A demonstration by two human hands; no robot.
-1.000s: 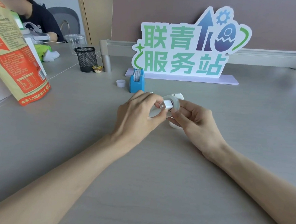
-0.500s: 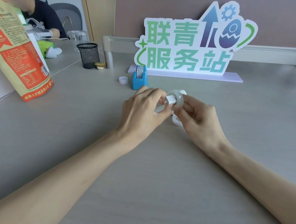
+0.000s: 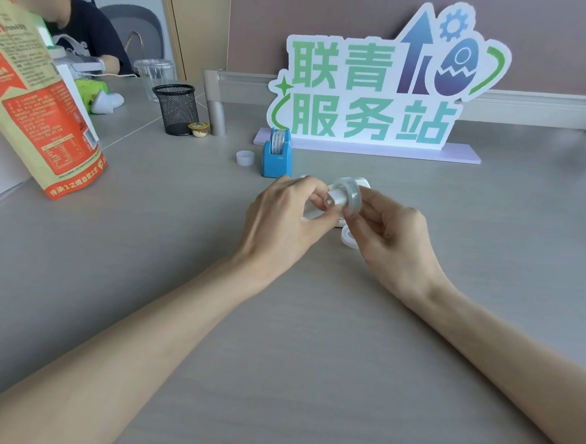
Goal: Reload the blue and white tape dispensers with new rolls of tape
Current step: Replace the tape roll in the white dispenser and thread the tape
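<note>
While the left grip (image 3: 285, 218) pinches the white peg (image 3: 334, 201) and the right grip (image 3: 395, 240) holds the tape roll (image 3: 351, 193) partly on it, above the surface (image 3: 311, 343), slide the roll on straight and slow.

The tape dispenser (image 3: 277, 157) is showing bright blue, and the roll in it is looking pale with faint print. The tape roll (image 3: 351, 193) is gleaming clear round a white spindle (image 3: 335, 200). The table (image 3: 310, 360) is showing plain grey. The sign (image 3: 371, 89) is carrying green characters on white, with a blue-to-purple arrow. The pen holder (image 3: 177, 110) is showing black mesh, the bag (image 3: 44, 114) tan with orange-red panels.
</note>
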